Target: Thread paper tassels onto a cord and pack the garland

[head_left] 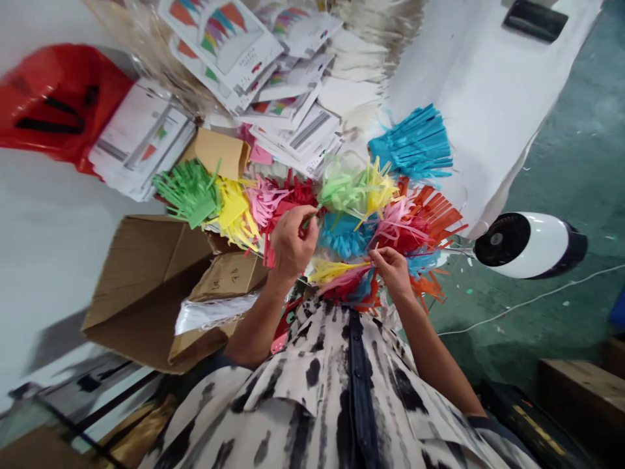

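My left hand [291, 242] is closed on a light green paper tassel [342, 189], pinching its twisted end above a heap of fringed tissue tassels. My right hand [392, 268] pinches a pink tassel strand [398, 225] next to a bundle of yellow, pink and red tassels [342, 277] lying close to my chest. Around them lie a blue tassel [414, 143], a green tassel [188, 190], a yellow tassel [234, 210], red tassels [297, 195] and orange tassels [437, 212], all on a white table [469, 85].
Printed packaging cards [273, 71] pile up at the far side. An open cardboard box [146, 286] stands at my left, a red plastic chair [53, 98] beyond it. A white and black fan [530, 244] sits on the green floor at right, with a white cable [537, 299].
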Motion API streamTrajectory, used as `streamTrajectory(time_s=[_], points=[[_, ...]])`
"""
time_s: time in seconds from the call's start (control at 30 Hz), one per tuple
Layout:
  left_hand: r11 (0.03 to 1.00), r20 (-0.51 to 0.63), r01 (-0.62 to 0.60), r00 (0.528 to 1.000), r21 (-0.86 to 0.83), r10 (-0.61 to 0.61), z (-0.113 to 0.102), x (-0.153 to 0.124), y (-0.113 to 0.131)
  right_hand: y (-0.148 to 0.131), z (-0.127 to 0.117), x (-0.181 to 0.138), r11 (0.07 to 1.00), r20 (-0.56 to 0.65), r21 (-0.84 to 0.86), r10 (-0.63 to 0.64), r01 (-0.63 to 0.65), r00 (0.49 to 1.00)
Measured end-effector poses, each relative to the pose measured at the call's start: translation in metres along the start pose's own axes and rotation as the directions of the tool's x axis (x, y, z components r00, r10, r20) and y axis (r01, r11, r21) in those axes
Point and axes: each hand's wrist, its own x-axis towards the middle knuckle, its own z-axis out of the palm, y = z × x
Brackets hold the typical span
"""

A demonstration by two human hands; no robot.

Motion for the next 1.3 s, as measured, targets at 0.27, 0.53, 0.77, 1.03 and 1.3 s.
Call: streamTrajectory(time_s=[0.27, 0.53, 0.77, 1.03, 1.3], points=[[0.984, 0.273, 0.127, 0.958, -0.129, -0.088, -0.042, -0.029, 0.027, -0.024, 0.006, -0.019, 0.935, 0.184, -0.163, -0.286, 0.316, 0.941], [0.759, 0.597, 0.512, 0.776, -0.403, -0.206, -0.012, -0.044, 0.03, -0.039, 0.035, -0.033, 0.942, 0.513, -0.106, -0.221, 0.317, 0.83], [0.552, 0.539, 0.615, 0.78, -0.563, -0.319, 0.005, -0.055, 0.016, -0.035, 0.043, -0.033, 0.993, 0.447, -0.022, -0.094, 0.116, 0.89], [0.544, 0.494, 0.603, 0.795, -0.584, -0.352, 0.01, -0.054, 0.008, -0.034, 0.044, -0.033, 0.999, 0.458, -0.016, 0.053, -0.051, 0.887], [0.448, 0.536, 0.643, 0.766, -0.622, -0.355, 0.019, -0.056, 0.004, -0.024, 0.043, -0.03, 0.987, 0.419, 0.057, 0.113, -0.151, 0.901]])
